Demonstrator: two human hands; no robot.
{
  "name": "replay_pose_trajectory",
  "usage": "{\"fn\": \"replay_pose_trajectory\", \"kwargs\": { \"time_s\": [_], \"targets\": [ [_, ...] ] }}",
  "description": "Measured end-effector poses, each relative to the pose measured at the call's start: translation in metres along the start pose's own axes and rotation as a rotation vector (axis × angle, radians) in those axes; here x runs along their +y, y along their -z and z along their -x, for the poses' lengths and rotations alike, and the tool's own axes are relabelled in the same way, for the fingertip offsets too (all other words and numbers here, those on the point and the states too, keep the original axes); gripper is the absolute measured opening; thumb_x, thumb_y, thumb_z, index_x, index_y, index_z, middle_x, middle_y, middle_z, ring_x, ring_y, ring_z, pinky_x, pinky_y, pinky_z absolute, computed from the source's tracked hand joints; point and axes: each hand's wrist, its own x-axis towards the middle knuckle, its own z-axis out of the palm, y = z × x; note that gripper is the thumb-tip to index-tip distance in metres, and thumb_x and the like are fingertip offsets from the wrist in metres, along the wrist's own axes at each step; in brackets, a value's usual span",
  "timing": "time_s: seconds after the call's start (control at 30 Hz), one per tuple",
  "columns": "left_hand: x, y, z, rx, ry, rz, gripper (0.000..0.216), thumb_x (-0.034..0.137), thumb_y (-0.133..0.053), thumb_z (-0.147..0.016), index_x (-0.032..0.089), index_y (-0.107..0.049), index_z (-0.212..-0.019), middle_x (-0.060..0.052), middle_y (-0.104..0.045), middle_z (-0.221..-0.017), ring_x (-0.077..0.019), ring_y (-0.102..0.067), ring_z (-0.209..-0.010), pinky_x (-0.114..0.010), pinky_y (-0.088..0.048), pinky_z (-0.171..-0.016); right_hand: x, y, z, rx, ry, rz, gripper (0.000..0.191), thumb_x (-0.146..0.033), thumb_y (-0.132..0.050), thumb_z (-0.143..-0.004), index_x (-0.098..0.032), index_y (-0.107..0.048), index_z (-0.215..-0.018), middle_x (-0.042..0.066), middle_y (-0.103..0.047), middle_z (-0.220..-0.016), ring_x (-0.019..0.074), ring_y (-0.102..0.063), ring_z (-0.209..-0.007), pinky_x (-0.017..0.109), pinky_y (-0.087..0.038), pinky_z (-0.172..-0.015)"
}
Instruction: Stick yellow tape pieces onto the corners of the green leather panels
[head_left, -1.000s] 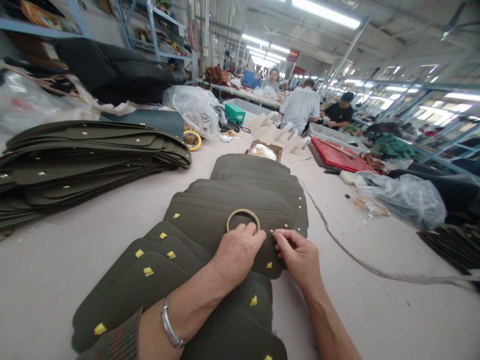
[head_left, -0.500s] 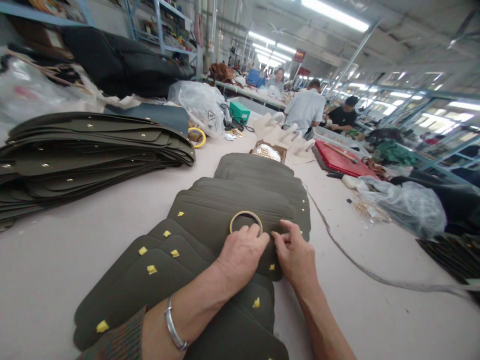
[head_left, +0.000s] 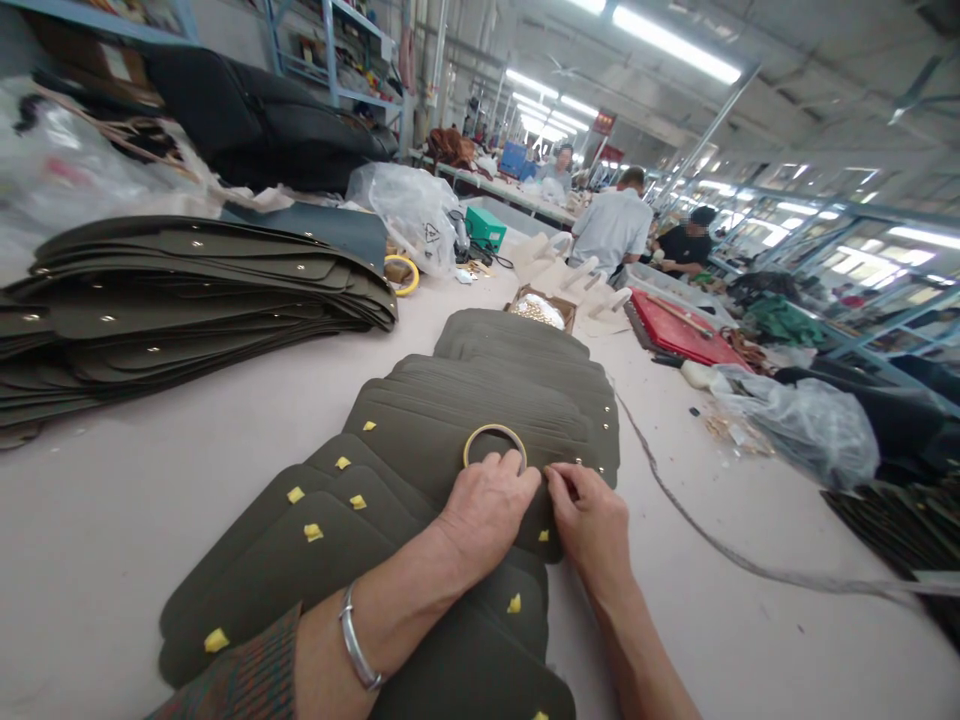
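Observation:
My left hand (head_left: pixel 489 512), with a silver bangle at the wrist, grips a thin roll of yellow masking tape (head_left: pixel 495 428) over the fanned-out dark olive panels (head_left: pixel 420 475). Its fingers are curled, and part of the roll is hidden behind them. Just to the right, my right hand (head_left: pixel 594 515) is closed in a pinch near the panels' right edge; whatever lies between its fingertips is too small to make out. Small yellow tape pieces (head_left: pixel 313 532) are stuck on several panels. Near my right hand, small shiny metal studs (head_left: pixel 607 425) show along the edge.
A stack of similar panels with metal studs (head_left: pixel 195 290) lies at left. Behind the fanned panels stands a small box of shiny metal pieces (head_left: pixel 541 308). A cord (head_left: pixel 697 530) crosses the table at right, near a red board (head_left: pixel 679 328). Co-workers (head_left: pixel 611 220) are farther back.
My right hand's fingers have drawn together into a pinch and its index finger has come down. My left hand stays on the tape roll. The view has shifted slightly.

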Motion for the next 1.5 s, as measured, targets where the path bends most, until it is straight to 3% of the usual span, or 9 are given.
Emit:
{"fn": "replay_pose_trajectory", "kwargs": {
  "time_s": [0.27,0.47,0.63,0.73,0.93,1.1,1.17,1.3,1.5],
  "targets": [
    [-0.002,0.003,0.002,0.037,0.003,0.001,0.015,0.016,-0.042,-0.094,0.019,-0.056,-0.094,-0.005,-0.057,-0.094,-0.0197,-0.059,-0.085,-0.031,-0.053,-0.07,-0.01,0.001,-0.01,-0.051,-0.215,0.005,0.021,-0.033,-0.054,-0.083,-0.022,-0.067,-0.072,0.001,-0.067,-0.061,0.0176,-0.062,-0.058,0.027,-0.041,-0.056],
    [-0.011,0.006,0.002,0.226,-0.018,0.061,0.016,0.018,-0.04,-0.095,0.02,-0.056,-0.095,-0.004,-0.06,-0.091,-0.0192,-0.057,-0.086,-0.031,-0.05,-0.075,-0.003,0.017,0.011,-0.199,-0.078,-0.07,0.018,-0.029,-0.054,-0.085,-0.021,-0.069,-0.081,0.002,-0.07,-0.072,0.0173,-0.064,-0.062,0.028,-0.045,-0.061],
    [-0.012,0.002,0.001,0.217,-0.057,0.06,0.017,0.017,-0.04,-0.095,0.02,-0.056,-0.094,-0.003,-0.061,-0.086,-0.0186,-0.055,-0.083,-0.031,-0.049,-0.076,0.008,0.026,0.026,-0.217,-0.08,-0.233,0.018,-0.027,-0.052,-0.086,-0.02,-0.068,-0.093,0.004,-0.07,-0.08,0.0176,-0.065,-0.069,0.029,-0.051,-0.065],
    [-0.012,-0.001,-0.003,0.22,-0.081,0.076,0.016,0.016,-0.041,-0.095,0.02,-0.057,-0.095,-0.003,-0.063,-0.09,-0.0194,-0.054,-0.091,-0.031,-0.048,-0.08,0.012,0.027,0.031,-0.182,-0.168,-0.331,0.025,-0.026,-0.054,-0.084,-0.019,-0.064,-0.107,0.005,-0.067,-0.085,0.0166,-0.064,-0.069,0.03,-0.054,-0.064],
    [-0.011,0.0,-0.007,0.196,-0.101,0.003,0.017,0.016,-0.041,-0.094,0.019,-0.057,-0.094,-0.005,-0.061,-0.091,-0.0207,-0.052,-0.089,-0.032,-0.048,-0.077,0.01,0.029,0.041,-0.18,-0.439,-0.429,0.04,-0.037,-0.065,-0.075,-0.017,-0.061,-0.11,0.005,-0.066,-0.086,0.0143,-0.062,-0.058,0.03,-0.055,-0.055],
    [-0.008,0.007,-0.001,0.288,-0.121,0.01,0.019,0.022,-0.039,-0.096,0.018,-0.056,-0.088,-0.005,-0.061,-0.086,-0.0209,-0.053,-0.088,-0.034,-0.046,-0.081,0.009,0.023,0.045,-0.212,-0.537,-0.603,0.051,-0.032,-0.068,-0.071,-0.017,-0.054,-0.118,0.003,-0.064,-0.085,0.0153,-0.063,-0.066,0.03,-0.054,-0.062],
    [-0.006,0.008,0.003,0.234,-0.169,0.041,0.018,0.023,-0.039,-0.096,0.018,-0.055,-0.089,-0.005,-0.062,-0.084,-0.0197,-0.056,-0.085,-0.032,-0.047,-0.079,0.009,0.021,0.045,-0.216,-0.533,-0.663,0.048,-0.028,-0.066,-0.073,-0.017,-0.053,-0.118,0.001,-0.064,-0.079,0.015,-0.062,-0.066,0.028,-0.052,-0.061],
    [-0.002,0.005,0.01,-0.015,-0.274,0.054,0.012,0.023,-0.043,-0.095,0.019,-0.053,-0.093,-0.001,-0.064,-0.08,-0.017,-0.062,-0.073,-0.027,-0.046,-0.064,0.007,0.021,0.044,-0.193,-0.468,-0.648,0.051,-0.022,-0.063,-0.074,-0.018,-0.05,-0.124,-0.003,-0.061,-0.072,0.0123,-0.056,-0.061,0.025,-0.046,-0.057],
    [-0.001,0.009,0.012,-0.113,-0.291,-0.013,0.013,0.025,-0.044,-0.093,0.019,-0.054,-0.09,-0.004,-0.064,-0.079,-0.0206,-0.062,-0.076,-0.03,-0.046,-0.065,0.008,0.023,0.042,-0.234,-0.417,-0.669,0.051,-0.021,-0.06,-0.076,-0.021,-0.056,-0.127,-0.004,-0.055,-0.07,0.0108,-0.051,-0.06,0.023,-0.042,-0.056]
  ]
}}
